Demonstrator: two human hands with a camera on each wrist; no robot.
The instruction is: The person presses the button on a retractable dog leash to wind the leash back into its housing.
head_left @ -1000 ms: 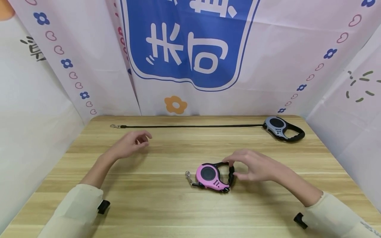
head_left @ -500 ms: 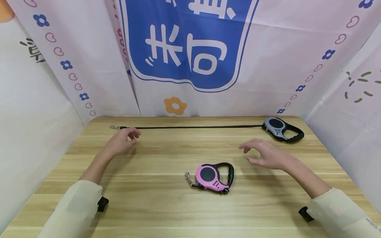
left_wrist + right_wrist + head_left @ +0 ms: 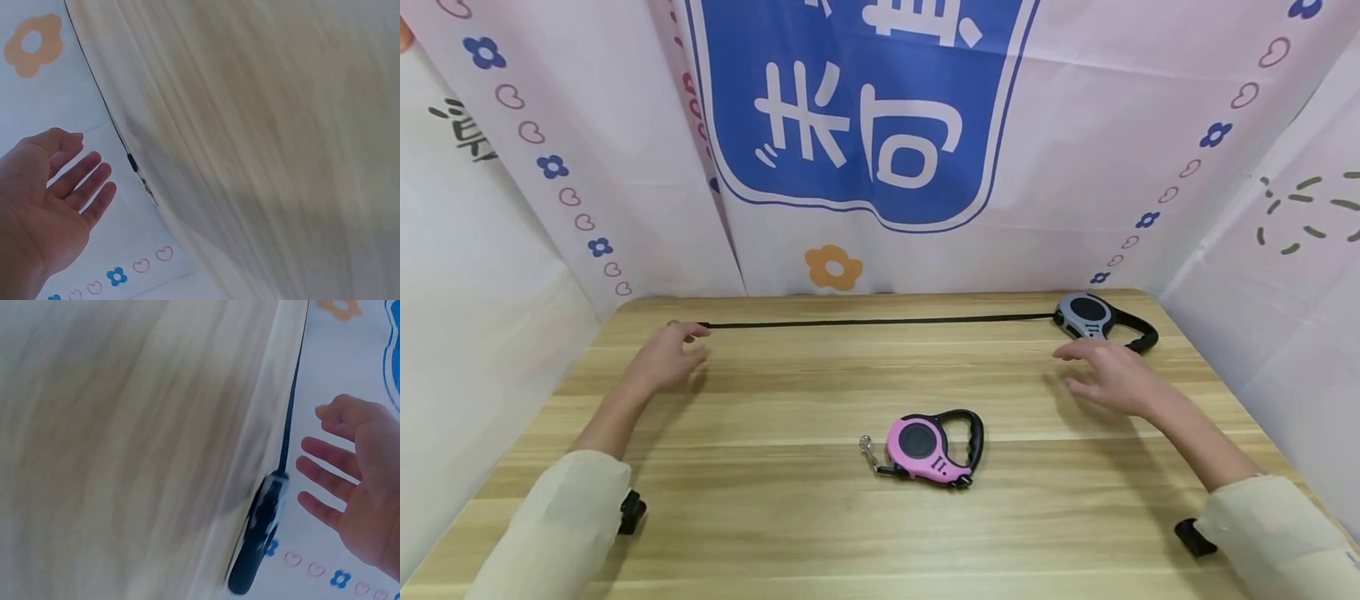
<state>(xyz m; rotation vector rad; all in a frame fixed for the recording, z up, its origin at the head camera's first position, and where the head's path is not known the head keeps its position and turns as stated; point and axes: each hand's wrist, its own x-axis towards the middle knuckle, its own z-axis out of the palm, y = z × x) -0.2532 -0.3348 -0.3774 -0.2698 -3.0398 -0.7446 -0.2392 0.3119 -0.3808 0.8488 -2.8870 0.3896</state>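
The head view looks forward and down — close wrist views, tilted past the hands (image 3: 662, 362) (image 3: 1116, 379), share the orange flower (image 3: 852, 271).

A gray leash (image 3: 1086, 310) lies at the table's (image 3: 790, 517) far right, its black cord (image 3: 880, 322) stretched straight leftward to a metal clip (image 3: 147, 189), while a pink leash (image 3: 929, 452) with black loop handle (image 3: 975, 437) lies face-up nearer the middle.

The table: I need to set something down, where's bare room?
Bare table lies in front of the pink leash, between the sleeves, and between that leash and the black cord. It is crowded at far right, with the right hand near the gray leash, and far left, with the left hand near the cord's end.
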